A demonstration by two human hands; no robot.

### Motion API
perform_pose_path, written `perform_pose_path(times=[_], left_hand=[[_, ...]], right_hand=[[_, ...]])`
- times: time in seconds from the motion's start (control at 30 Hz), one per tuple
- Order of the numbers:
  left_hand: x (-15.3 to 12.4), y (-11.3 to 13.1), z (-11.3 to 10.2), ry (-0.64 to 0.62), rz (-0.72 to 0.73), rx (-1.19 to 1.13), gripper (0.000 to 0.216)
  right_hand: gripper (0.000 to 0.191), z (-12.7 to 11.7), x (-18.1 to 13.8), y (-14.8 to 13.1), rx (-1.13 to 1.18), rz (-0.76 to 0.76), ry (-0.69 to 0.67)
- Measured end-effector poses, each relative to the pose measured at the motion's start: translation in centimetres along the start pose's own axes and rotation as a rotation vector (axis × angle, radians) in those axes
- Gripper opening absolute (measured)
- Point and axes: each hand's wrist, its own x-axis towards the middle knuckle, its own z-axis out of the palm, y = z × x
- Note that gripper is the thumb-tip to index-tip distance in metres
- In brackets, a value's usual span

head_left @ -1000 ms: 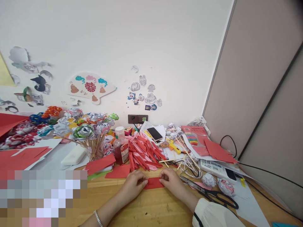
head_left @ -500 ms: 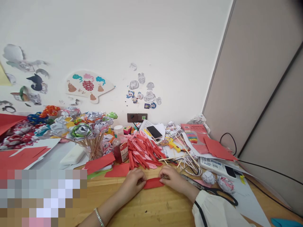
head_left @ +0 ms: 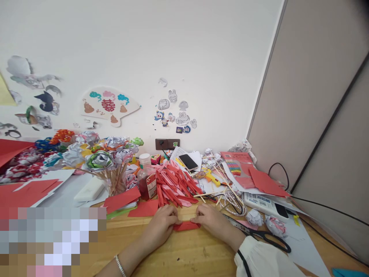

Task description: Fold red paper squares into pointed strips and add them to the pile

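Note:
Both my hands rest on a small folded piece of red paper point(head_left: 186, 226) lying on the wooden table point(head_left: 184, 254). My left hand point(head_left: 162, 225) pinches its left end with curled fingers. My right hand point(head_left: 210, 220) presses and pinches its right end; the fingertips nearly meet over the paper's middle. Just beyond my hands lies a pile of folded red paper strips point(head_left: 173, 184).
Black scissors point(head_left: 259, 234) lie right of my right hand. A red-labelled bottle point(head_left: 146, 179), a bunch of paper flowers on sticks point(head_left: 106, 159), a phone point(head_left: 188, 161), red sheets point(head_left: 25, 190), crumpled paper balls point(head_left: 263, 221) and cables crowd the back of the table.
My hands have drawn closer together over the red paper, which now looks narrower and more folded. The camera view has shifted slightly.

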Motion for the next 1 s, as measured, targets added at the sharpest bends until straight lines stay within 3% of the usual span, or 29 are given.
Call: perform_pose_path(times=[0.23,0.43,0.57,0.77,1.0], left_hand=[[0.1,0.9,-0.3,0.011,0.127,0.178,0.02],[-0.1,0.5,-0.7,0.006,0.183,0.249,0.019],[-0.3,0.7,-1.5,-0.05,0.165,0.243,0.02],[-0.2,2.6,-2.6,-0.098,0.043,0.145,0.02],[0.0,2.9,-1.6,-0.088,0.034,0.199,0.011]], right_hand=[[0.035,0.0,-0.2,-0.8,-0.024,-0.113,-0.03],[0.023,-0.7,-0.7,0.5,-0.238,-0.303,-0.096],[0.03,-1.4,-1.4,1.6,-0.305,-0.368,-0.1],[0.03,-1.5,-1.5,0.6,-0.142,-0.296,-0.02],[0.022,-0.6,-1.7,-0.4,-0.199,-0.404,-0.065]])
